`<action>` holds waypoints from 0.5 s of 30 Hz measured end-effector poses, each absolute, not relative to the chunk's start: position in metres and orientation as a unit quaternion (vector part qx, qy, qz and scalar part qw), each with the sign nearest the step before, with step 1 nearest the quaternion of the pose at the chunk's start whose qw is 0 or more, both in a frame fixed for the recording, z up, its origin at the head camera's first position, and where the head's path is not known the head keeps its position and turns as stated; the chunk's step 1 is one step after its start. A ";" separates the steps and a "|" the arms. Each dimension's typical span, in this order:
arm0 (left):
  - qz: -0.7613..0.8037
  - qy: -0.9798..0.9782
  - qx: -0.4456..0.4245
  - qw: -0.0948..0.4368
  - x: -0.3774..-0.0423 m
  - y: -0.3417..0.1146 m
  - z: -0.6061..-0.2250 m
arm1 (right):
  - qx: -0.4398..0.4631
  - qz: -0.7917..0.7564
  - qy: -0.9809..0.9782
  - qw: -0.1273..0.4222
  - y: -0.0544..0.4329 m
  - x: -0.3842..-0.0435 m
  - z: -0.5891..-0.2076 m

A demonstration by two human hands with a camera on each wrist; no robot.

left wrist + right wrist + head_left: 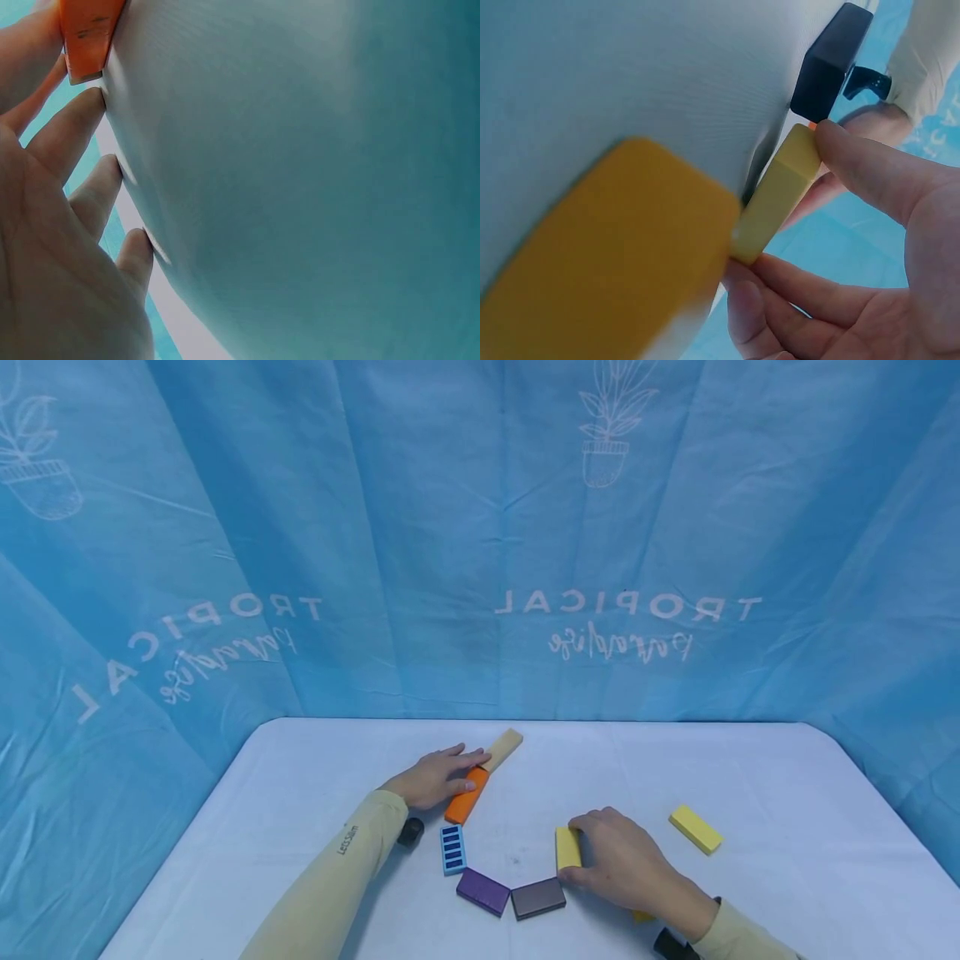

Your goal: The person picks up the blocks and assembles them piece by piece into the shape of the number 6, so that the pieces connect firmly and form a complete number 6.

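My left hand [435, 778] lies over the orange block [463, 806] with fingers spread and fairly straight. Its thumb rests on that block and a finger reaches onto the beige block [506, 747], which meets the orange one end to end. Between thumb and fingertips, my right hand [626, 856] pinches a pale yellow block [778, 191] by its two ends. Beside this sits a dark grey block [538, 899], followed leftward by a purple block [483, 892] and a light blue block with dark bars [453, 849]. Together they form a curved row.
An amber block [607, 262], mostly hidden under my right hand in the head view, lies close to that wrist. Another yellow block [696, 829] lies farther right. The white table [360, 743] ends at a blue printed curtain [450, 527] at the back and sides.
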State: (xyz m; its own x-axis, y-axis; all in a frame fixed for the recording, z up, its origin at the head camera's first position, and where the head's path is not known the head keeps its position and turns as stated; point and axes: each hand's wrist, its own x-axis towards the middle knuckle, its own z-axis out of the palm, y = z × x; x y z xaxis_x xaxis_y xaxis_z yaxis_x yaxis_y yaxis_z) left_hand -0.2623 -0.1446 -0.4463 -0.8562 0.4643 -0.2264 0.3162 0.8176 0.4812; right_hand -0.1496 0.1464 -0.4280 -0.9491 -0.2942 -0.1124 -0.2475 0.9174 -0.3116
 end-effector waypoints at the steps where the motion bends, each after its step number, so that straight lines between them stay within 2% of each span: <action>1: 0.218 0.938 0.208 0.169 -0.262 -0.145 -0.446 | -0.138 -0.147 0.976 0.079 0.146 -0.150 -0.428; 15: 0.220 0.937 0.212 0.169 -0.262 -0.145 -0.446 | -0.186 -0.150 0.969 0.063 0.153 -0.147 -0.427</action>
